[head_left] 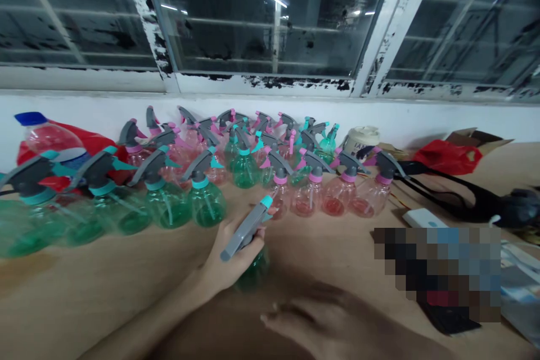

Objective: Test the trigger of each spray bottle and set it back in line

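Observation:
My left hand (225,256) is closed around the neck of a green spray bottle (248,229), just under its grey trigger head with a turquoise nozzle. Its body is partly hidden behind my fingers and blurred. Below and to the right, my right hand (318,318) hovers low over the table with fingers loosely stretched and nothing in them. Ahead on the left stands a row of green spray bottles (207,205) with turquoise collars. To their right, several pink spray bottles (337,197) with pink collars form another row.
More pink and green bottles crowd behind, against the wall. A large bottle with a blue cap (31,118) lies at far left by red plastic. On the right are a white cup (361,138), a red bag (449,157), black straps (468,199) and a dark phone-like object (451,318).

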`<action>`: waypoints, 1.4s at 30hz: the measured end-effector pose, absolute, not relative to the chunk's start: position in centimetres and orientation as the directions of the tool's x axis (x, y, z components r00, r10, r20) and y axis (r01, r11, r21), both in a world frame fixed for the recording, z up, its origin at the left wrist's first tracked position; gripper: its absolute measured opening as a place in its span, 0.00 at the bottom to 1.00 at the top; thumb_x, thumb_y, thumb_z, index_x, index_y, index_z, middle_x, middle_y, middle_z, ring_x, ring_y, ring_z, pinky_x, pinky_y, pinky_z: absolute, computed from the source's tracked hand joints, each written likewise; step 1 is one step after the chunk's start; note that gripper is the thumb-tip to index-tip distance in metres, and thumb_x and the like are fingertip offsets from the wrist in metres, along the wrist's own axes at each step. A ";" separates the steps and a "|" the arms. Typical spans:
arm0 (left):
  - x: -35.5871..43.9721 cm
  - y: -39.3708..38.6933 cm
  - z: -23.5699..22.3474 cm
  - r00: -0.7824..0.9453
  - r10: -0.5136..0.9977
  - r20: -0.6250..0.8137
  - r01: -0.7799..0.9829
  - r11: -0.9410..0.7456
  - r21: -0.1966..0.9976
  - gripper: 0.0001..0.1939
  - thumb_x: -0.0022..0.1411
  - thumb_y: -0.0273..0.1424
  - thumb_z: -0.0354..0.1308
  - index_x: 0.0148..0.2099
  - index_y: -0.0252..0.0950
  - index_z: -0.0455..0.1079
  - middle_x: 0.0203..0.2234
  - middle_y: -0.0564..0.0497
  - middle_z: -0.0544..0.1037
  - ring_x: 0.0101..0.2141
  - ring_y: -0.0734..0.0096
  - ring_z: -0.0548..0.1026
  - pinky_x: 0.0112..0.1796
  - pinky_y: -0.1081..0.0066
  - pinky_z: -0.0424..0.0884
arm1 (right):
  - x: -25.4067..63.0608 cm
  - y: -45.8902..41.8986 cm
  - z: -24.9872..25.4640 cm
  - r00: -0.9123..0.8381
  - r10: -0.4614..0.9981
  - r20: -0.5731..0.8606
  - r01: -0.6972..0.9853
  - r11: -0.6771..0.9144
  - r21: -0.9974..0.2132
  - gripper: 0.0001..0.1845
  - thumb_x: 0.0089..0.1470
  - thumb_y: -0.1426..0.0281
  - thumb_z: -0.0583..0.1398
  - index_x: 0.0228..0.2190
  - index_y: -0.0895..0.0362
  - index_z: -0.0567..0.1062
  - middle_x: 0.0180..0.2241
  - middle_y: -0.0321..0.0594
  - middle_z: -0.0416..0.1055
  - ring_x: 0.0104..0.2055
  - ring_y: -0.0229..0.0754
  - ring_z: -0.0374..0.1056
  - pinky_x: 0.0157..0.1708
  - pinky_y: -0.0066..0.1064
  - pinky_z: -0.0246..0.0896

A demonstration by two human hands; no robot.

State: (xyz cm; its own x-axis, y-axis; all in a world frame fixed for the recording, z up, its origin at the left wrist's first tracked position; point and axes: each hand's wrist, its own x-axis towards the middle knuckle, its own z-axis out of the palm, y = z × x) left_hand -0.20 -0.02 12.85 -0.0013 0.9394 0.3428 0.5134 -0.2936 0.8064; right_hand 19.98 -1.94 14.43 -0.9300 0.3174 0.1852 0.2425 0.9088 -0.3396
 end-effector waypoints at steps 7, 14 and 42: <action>-0.2 0.3 12.9 -0.029 0.920 0.390 0.640 -0.283 0.715 0.07 0.55 0.30 0.53 0.37 0.36 0.68 0.31 0.49 0.76 0.31 0.67 0.76 0.35 0.66 0.74 | 21.0 0.9 16.6 -0.853 0.496 0.164 0.392 0.815 -0.426 0.20 0.57 0.58 0.54 0.49 0.50 0.67 0.46 0.37 0.72 0.46 0.44 0.69 0.44 0.33 0.64; -1.1 2.9 13.0 -0.149 0.894 0.422 0.625 -0.246 0.741 0.18 0.55 0.32 0.56 0.49 0.36 0.67 0.37 0.47 0.77 0.33 0.67 0.76 0.36 0.67 0.73 | 19.0 4.3 14.2 -0.699 0.666 0.261 0.501 0.716 -0.486 0.14 0.57 0.62 0.55 0.42 0.54 0.71 0.41 0.39 0.74 0.42 0.44 0.70 0.41 0.35 0.65; -4.4 5.1 12.5 -0.233 0.892 0.388 0.553 -0.207 0.807 0.26 0.57 0.37 0.56 0.57 0.41 0.58 0.52 0.48 0.70 0.52 0.63 0.68 0.52 0.61 0.63 | 8.8 8.7 10.6 -0.453 0.876 0.166 0.762 0.478 -0.437 0.33 0.55 0.51 0.50 0.52 0.64 0.62 0.32 0.52 0.76 0.37 0.54 0.73 0.36 0.42 0.64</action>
